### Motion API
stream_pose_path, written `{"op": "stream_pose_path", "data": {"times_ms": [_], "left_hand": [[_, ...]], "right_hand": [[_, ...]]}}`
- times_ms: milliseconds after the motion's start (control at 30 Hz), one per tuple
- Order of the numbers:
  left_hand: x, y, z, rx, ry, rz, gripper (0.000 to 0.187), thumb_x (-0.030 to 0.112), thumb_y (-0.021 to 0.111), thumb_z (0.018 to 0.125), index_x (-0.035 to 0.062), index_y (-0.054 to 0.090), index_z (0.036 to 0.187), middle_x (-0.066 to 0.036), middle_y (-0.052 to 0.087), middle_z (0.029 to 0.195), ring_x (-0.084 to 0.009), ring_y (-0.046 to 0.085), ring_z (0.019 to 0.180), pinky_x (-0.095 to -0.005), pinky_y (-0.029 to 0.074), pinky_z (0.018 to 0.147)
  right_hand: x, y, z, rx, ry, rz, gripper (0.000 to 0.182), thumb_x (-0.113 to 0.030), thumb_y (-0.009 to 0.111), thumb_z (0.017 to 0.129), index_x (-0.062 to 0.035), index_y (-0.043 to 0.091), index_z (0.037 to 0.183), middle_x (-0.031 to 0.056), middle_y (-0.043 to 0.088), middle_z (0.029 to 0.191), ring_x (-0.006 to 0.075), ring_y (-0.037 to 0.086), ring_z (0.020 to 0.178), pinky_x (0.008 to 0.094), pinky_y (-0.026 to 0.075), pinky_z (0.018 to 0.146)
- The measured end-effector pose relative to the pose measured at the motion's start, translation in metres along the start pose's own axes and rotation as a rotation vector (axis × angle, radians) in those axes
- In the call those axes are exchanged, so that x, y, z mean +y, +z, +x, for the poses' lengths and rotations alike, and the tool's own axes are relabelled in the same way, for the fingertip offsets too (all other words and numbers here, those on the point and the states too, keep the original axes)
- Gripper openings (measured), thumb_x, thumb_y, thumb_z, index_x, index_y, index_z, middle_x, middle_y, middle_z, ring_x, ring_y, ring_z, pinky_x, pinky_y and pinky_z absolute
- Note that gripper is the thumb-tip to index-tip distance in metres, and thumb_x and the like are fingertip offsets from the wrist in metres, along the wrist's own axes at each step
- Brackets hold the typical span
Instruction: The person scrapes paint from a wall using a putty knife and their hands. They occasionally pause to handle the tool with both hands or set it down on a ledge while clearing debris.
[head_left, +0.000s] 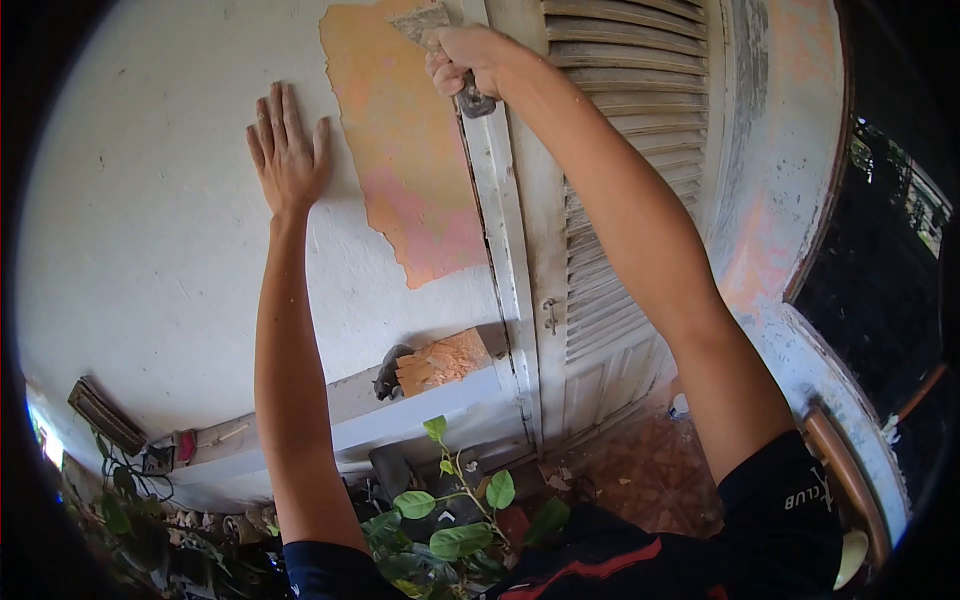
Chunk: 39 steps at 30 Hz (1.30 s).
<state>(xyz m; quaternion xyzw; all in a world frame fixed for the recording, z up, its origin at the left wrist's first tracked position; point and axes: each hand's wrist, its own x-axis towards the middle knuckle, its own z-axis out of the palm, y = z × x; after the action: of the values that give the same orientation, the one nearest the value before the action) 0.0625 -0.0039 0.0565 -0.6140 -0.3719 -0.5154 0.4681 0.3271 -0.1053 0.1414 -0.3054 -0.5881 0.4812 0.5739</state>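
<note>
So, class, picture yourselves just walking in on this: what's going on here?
A person is working at a white wall. The right hand grips a flat-bladed scraper, its blade over the upper end of a bare orange-and-pink patch beside the door frame. Whether the blade touches is hard to tell. The left hand rests flat, fingers spread, on the white surface left of the patch. Orange flakes lie on the ledge below.
</note>
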Motion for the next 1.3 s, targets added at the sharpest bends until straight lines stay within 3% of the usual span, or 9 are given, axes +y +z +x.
{"op": "stream_pose_path", "data": {"times_ms": [300, 367, 467, 1300], "left_hand": [[0.000, -0.002, 0.000, -0.029, -0.005, 0.037, 0.071, 0.051, 0.035, 0.103, 0.0114, 0.018, 0.159, -0.005, 0.018, 0.166, -0.0265, 0.012, 0.153, -0.0466, 0.006, 0.124], [0.001, -0.002, 0.000, -0.022, -0.008, 0.034, 0.071, 0.051, 0.035, 0.103, 0.0113, 0.018, 0.159, -0.005, 0.018, 0.166, -0.0262, 0.011, 0.153, -0.0463, 0.006, 0.124], [0.001, -0.002, 0.001, -0.030, -0.007, 0.049, 0.071, 0.051, 0.034, 0.103, 0.0110, 0.017, 0.159, -0.005, 0.018, 0.166, -0.0262, 0.011, 0.154, -0.0461, 0.006, 0.124], [0.000, -0.002, -0.002, -0.021, 0.004, 0.039, 0.070, 0.050, 0.034, 0.103, 0.0100, 0.019, 0.159, -0.006, 0.019, 0.166, -0.0269, 0.013, 0.153, -0.0467, 0.005, 0.124]], "right_hand": [[0.017, 0.005, 0.000, 0.088, -0.053, -0.028, 0.024, -0.020, 0.045, 0.100, -0.0069, 0.042, 0.080, 0.0002, 0.037, 0.064, 0.0071, 0.025, 0.045, 0.0280, 0.023, 0.042], [0.015, 0.004, 0.013, 0.119, -0.101, 0.008, 0.026, -0.017, 0.044, 0.097, -0.0008, 0.044, 0.077, 0.0061, 0.039, 0.063, 0.0123, 0.030, 0.045, 0.0319, 0.029, 0.042], [0.014, 0.008, 0.012, 0.098, -0.056, 0.042, 0.026, -0.019, 0.046, 0.101, -0.0056, 0.042, 0.079, -0.0002, 0.036, 0.063, 0.0071, 0.023, 0.045, 0.0280, 0.023, 0.042], [0.013, 0.013, 0.015, 0.078, -0.123, -0.010, 0.028, -0.019, 0.044, 0.100, -0.0089, 0.039, 0.074, -0.0003, 0.034, 0.063, 0.0087, 0.026, 0.047, 0.0296, 0.025, 0.043]]}}
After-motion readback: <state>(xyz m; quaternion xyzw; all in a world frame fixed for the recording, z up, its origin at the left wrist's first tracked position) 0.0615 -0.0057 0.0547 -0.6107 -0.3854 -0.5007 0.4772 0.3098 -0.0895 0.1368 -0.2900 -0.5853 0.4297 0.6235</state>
